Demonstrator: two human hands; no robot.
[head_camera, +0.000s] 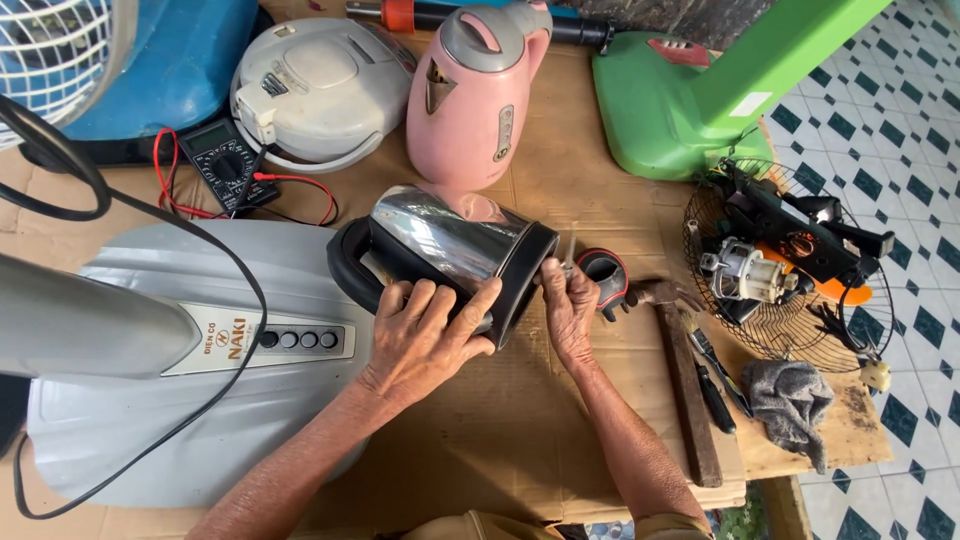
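Note:
A shiny steel electric kettle (440, 240) with a black handle and black base lies on its side on the cardboard-covered table, base facing right. My left hand (425, 335) grips its body from below. At the kettle's base, my right hand (568, 305) pinches a thin tool (568, 250) that looks like a screwdriver. A black and red part (605, 272) lies just right of that hand.
A pink kettle (480, 90) and a white rice cooker (315, 85) stand behind. A multimeter (222, 160) with red leads lies at left. A grey fan base (200, 350), a green fan base (680, 100), a hammer (685, 390), a fan grille with motor (780, 260) and a grey rag (795, 400) surround the work area.

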